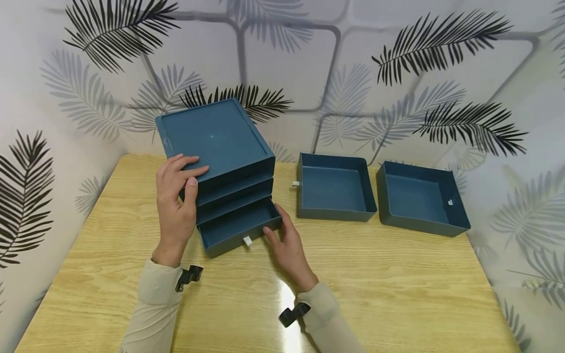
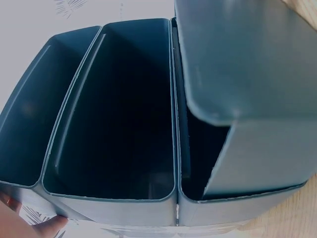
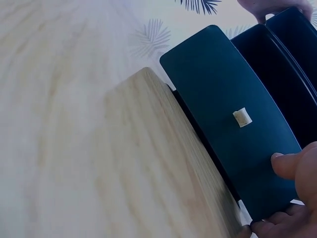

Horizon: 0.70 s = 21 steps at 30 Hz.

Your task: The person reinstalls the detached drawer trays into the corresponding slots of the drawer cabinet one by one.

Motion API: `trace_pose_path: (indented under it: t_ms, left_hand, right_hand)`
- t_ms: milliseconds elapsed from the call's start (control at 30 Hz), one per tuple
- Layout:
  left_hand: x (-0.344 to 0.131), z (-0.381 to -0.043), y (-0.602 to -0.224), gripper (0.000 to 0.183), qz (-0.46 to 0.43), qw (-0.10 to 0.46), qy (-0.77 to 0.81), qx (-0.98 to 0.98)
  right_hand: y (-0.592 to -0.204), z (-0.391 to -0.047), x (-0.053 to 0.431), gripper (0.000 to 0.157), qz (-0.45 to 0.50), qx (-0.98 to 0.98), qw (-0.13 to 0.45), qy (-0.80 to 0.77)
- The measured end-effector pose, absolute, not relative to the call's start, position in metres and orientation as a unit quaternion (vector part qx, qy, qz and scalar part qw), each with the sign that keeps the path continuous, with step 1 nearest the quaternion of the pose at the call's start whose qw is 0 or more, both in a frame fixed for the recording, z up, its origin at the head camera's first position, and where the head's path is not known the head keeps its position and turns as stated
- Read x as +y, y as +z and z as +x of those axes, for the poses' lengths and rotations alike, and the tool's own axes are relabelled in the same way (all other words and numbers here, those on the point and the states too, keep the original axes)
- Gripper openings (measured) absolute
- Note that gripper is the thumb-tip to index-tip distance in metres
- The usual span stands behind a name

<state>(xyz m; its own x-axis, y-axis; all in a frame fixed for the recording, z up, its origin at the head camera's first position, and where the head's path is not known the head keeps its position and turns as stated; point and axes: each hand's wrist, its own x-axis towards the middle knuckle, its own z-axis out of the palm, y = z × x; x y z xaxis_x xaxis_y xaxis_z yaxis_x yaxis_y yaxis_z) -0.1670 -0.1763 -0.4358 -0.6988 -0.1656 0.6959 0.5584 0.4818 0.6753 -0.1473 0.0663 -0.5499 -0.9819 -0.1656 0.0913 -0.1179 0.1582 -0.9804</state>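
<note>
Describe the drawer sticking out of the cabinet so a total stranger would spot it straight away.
On the wooden table, find the blue cabinet at the left in the head view. In its lowest slot, a shallow blue drawer juts partway out, with a white tab on its front. Only it sits in the cabinet; two loose drawers lie to the right.

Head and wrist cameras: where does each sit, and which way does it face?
Head: on the head, facing forward and down at cabinet, pulled-out drawer and table; left hand, right hand, forearms show.
Left wrist: on that wrist, facing the cabinet's front openings; part of left hand shows, lower left.
Right wrist: on that wrist, facing the drawer's front; right hand shows, part of left hand.
Head and right wrist share the white tab.
</note>
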Motion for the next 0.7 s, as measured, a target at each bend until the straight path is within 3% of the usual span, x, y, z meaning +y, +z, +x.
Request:
trace_pose_path:
  t_ms: [700]
  left_hand:
    - [-0.176, -0.166, -0.436, 0.03, -0.123, 0.364, -0.492, -0.781]
  right_hand:
    - [-0.555, -0.16, 0.056, 0.067, -0.088, 0.762, -0.011, -0.642]
